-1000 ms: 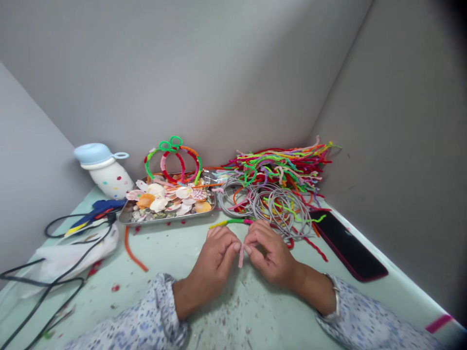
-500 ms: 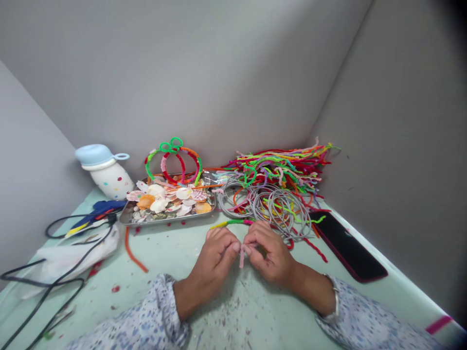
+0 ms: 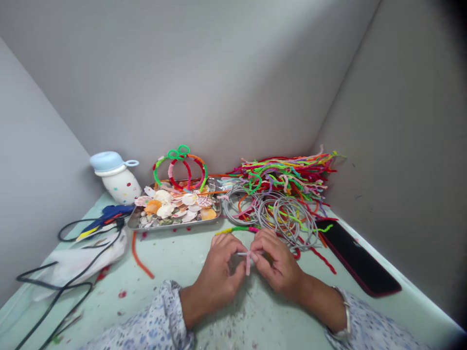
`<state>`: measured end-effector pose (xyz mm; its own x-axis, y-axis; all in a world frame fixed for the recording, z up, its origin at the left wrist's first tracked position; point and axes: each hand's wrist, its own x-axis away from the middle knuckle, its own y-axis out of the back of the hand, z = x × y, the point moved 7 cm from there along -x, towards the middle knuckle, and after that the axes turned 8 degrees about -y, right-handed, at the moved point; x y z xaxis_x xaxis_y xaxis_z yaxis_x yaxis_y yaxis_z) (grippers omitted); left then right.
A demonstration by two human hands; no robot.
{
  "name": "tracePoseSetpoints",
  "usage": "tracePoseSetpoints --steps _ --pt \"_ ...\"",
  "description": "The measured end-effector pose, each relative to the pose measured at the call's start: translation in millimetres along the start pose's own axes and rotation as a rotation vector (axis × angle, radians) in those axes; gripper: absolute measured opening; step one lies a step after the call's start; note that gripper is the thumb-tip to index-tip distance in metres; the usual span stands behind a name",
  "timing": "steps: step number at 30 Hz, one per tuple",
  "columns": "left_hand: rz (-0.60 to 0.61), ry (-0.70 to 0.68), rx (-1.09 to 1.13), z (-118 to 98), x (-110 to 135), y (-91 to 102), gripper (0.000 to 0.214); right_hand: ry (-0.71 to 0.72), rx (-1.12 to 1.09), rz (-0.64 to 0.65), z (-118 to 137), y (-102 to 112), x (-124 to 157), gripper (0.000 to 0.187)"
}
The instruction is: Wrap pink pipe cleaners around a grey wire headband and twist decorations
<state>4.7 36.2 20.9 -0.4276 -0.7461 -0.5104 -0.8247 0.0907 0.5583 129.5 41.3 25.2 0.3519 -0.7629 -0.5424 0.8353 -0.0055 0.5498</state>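
My left hand [image 3: 219, 272] and my right hand [image 3: 278, 262] meet at the middle of the pale green table [image 3: 175, 301]. Both pinch a short pink pipe cleaner [image 3: 247, 260] between thumb and fingers. Its free end hangs down between the two hands. A pile of grey wire hoops [image 3: 280, 216] lies just beyond my right hand. Behind it is a heap of coloured pipe cleaners [image 3: 288, 172].
A metal tray of seashells [image 3: 175, 211] stands at the back with wrapped hoops [image 3: 180, 167] leaning behind it. A white dotted bottle [image 3: 118, 177], a blue glue gun [image 3: 105, 216], black cables [image 3: 62, 272] and a white bag lie left. A dark phone [image 3: 359, 262] lies right. An orange pipe cleaner [image 3: 140, 255] lies loose.
The view has shifted so everything sits a little lower and to the right. My fingers have worked the pink pipe cleaner, and a short piece now sticks out sideways between the hands.
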Motion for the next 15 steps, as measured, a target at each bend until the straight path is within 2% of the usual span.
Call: tracePoseSetpoints --steps 3,8,15 --pt "-0.022 -0.019 -0.014 2.3 0.8 -0.2 0.002 0.000 -0.004 -0.003 1.1 0.5 -0.7 0.010" --pt "-0.043 -0.012 -0.025 7.9 0.5 1.1 0.008 0.002 -0.020 -0.007 0.5 0.6 -0.7 0.010" --pt "-0.077 -0.008 -0.045 6.1 -0.3 4.7 0.004 -0.015 -0.036 -0.012 -2.4 0.5 1.0 0.009"
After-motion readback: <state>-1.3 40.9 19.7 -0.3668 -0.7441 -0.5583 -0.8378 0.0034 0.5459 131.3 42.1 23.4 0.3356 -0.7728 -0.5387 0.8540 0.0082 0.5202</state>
